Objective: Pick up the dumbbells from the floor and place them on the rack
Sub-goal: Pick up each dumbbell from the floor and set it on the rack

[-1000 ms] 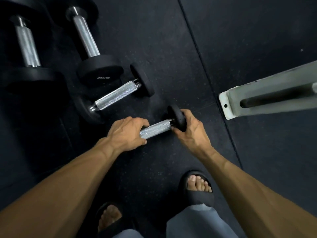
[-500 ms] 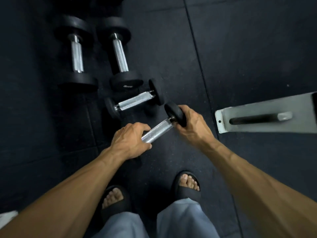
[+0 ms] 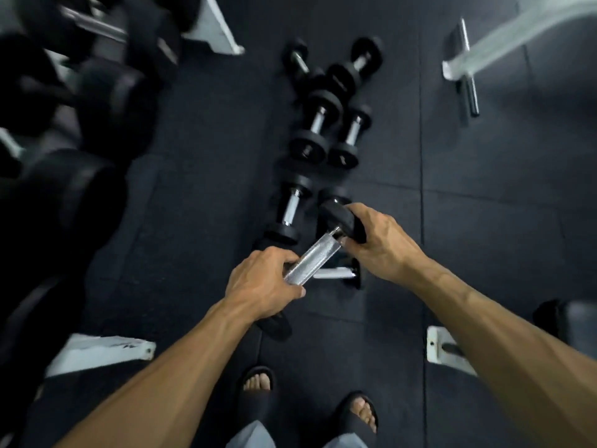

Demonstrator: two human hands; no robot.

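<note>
A small dumbbell (image 3: 315, 255) with a knurled chrome handle and black ends is held off the floor, tilted up to the right. My left hand (image 3: 263, 281) is wrapped around the lower end of its handle. My right hand (image 3: 376, 239) grips its upper black end. Below it another small dumbbell (image 3: 336, 273) lies on the black floor, partly hidden. Further away several dumbbells (image 3: 292, 210) lie in a row on the floor. The dumbbell rack (image 3: 80, 101), loaded with large black dumbbells, fills the left side and is blurred.
White rack feet (image 3: 103, 350) sit at the lower left and upper middle. A white machine frame with a chrome bar (image 3: 466, 69) stands at the upper right, another white foot (image 3: 442, 352) at the lower right. My sandalled feet (image 3: 258, 386) are at the bottom.
The dumbbell has risen off the floor in both hands. My head has lifted and pulled back, bringing the rack on the left and more floor dumbbells into view.
</note>
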